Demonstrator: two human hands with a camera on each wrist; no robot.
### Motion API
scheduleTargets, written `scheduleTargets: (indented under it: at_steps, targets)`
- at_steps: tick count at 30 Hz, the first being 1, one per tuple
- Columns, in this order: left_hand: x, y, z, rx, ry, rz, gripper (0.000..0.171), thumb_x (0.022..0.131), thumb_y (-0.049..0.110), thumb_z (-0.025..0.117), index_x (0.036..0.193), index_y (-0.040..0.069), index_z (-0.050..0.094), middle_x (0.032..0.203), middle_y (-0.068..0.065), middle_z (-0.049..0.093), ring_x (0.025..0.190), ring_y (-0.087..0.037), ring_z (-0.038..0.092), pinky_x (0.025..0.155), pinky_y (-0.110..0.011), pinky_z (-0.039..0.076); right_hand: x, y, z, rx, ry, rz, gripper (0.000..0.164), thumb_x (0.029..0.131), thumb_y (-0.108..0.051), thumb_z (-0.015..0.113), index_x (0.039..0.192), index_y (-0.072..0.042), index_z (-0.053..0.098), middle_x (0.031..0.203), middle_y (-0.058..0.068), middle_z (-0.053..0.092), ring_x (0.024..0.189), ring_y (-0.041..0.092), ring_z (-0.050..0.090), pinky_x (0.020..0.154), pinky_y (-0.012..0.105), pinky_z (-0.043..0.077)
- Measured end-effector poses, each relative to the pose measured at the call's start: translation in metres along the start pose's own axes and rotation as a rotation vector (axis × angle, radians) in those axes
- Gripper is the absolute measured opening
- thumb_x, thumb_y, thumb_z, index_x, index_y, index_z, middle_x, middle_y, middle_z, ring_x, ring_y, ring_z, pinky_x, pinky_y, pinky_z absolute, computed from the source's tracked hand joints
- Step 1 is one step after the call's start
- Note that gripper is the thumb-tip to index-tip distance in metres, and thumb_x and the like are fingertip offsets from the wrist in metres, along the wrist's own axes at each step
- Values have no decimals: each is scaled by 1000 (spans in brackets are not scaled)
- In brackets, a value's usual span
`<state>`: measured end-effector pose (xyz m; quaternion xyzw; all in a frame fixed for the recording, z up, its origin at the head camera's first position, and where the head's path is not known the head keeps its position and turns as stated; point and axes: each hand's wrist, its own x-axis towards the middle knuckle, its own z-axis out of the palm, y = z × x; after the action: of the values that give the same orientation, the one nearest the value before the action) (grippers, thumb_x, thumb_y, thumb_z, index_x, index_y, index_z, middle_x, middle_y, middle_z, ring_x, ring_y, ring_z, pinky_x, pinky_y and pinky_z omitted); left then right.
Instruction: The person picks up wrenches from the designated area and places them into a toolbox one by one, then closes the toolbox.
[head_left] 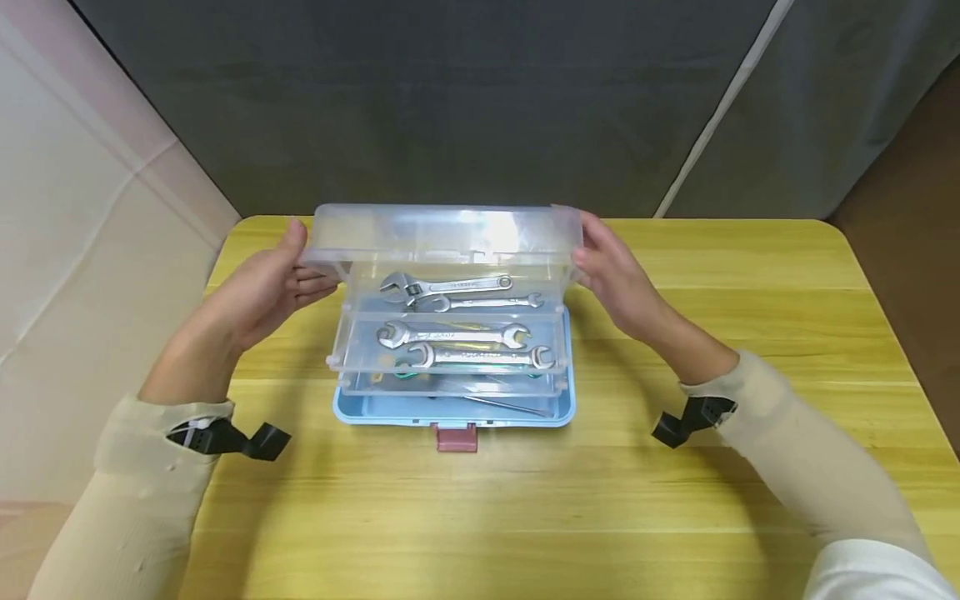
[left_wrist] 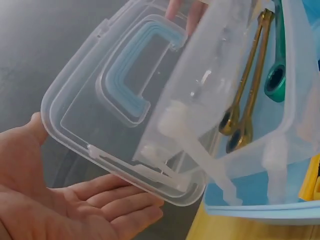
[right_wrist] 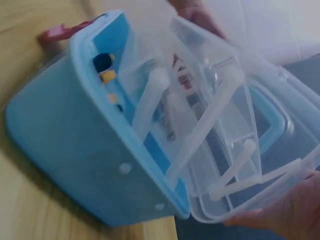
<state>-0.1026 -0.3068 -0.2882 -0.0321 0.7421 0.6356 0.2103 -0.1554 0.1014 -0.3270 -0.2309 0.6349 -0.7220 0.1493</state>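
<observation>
A blue toolbox (head_left: pixel 453 421) stands on the table with its clear lid (head_left: pixel 420 231) raised and its clear trays spread in steps. On the trays lie an adjustable wrench (head_left: pixel 468 286) and several silver open-end wrenches (head_left: pixel 453 335). My left hand (head_left: pixel 258 292) is at the lid's left end, fingers straight along its edge and thumb pointing up. At the opposite end, my right hand (head_left: pixel 618 279) grips the lid's corner between thumb and fingers. Two gold-coloured wrenches (left_wrist: pixel 252 80) and a green ring-ended tool (left_wrist: pixel 276 82) show inside in the left wrist view.
A dark red latch (head_left: pixel 456 439) hangs at the box's front. Bare wooden table (head_left: pixel 712 500) surrounds the box. A dark grey curtain (head_left: pixel 450 108) stands behind the far edge, and a pale sheet (head_left: pixel 90 275) hangs on the left.
</observation>
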Motion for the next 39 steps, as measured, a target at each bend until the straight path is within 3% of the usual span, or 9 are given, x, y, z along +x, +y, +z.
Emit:
scheduleTargets:
  at_steps: [2,5,9,13,17,20,25,32,39]
  targets:
    - [-3,-4,0,-38,-8,34,78,108,49,34,154,-12,20,152,-18,43,140,-25,47,114,-34,38,-3,3,0,-46,-7,-39,64,93,-14,47,154,2,32,142,11,47,131,26,45,111,36,43]
    - [-11,-14,0,-91,-29,144,50,110,29,42,140,-11,46,131,-6,59,118,-11,61,102,-21,48,-9,9,-1,-130,-31,-99,63,91,-5,53,151,6,35,149,18,43,137,29,41,110,32,43]
    - [-23,-27,3,63,-16,282,30,110,17,46,126,-1,63,113,1,68,102,-10,62,93,-15,49,-19,17,-2,-189,-72,-174,66,86,6,61,148,10,36,162,21,29,150,31,27,117,40,37]
    - [-32,-37,8,295,43,324,39,107,14,52,135,-13,53,108,5,69,94,-11,61,84,-15,49,-29,26,-3,-228,-108,-258,73,88,-15,75,146,9,39,165,18,25,153,29,21,118,39,35]
    - [-37,-48,10,203,7,367,50,101,15,63,139,-15,48,114,1,70,96,-11,65,81,-18,54,-37,37,-2,-328,-143,-361,88,86,-54,76,145,3,44,165,19,22,153,33,21,118,47,34]
    - [-39,-56,11,105,-28,389,60,97,20,69,143,-11,46,120,0,69,103,-11,67,82,-20,57,-40,44,-2,-444,-138,-439,88,86,-67,69,146,-7,47,165,19,25,151,36,23,116,59,32]
    - [-41,-67,11,40,-101,393,60,94,9,72,146,-6,46,132,-2,62,115,-11,63,90,-20,55,-44,54,-1,-575,-157,-556,81,86,-72,62,147,-20,48,164,18,27,150,40,22,114,69,25]
    - [-43,-77,7,109,-257,432,76,85,-16,71,150,-5,34,155,-4,41,137,-9,47,106,-18,44,-52,61,0,-710,-269,-586,88,86,-72,61,151,-16,39,167,18,16,152,42,12,116,70,18]
    - [-46,-82,10,203,-257,441,87,77,-21,74,151,-8,29,168,-13,17,147,-4,32,115,-14,27,-59,64,-1,-841,-343,-576,96,76,-59,77,149,-12,36,166,22,13,152,43,11,113,72,25]
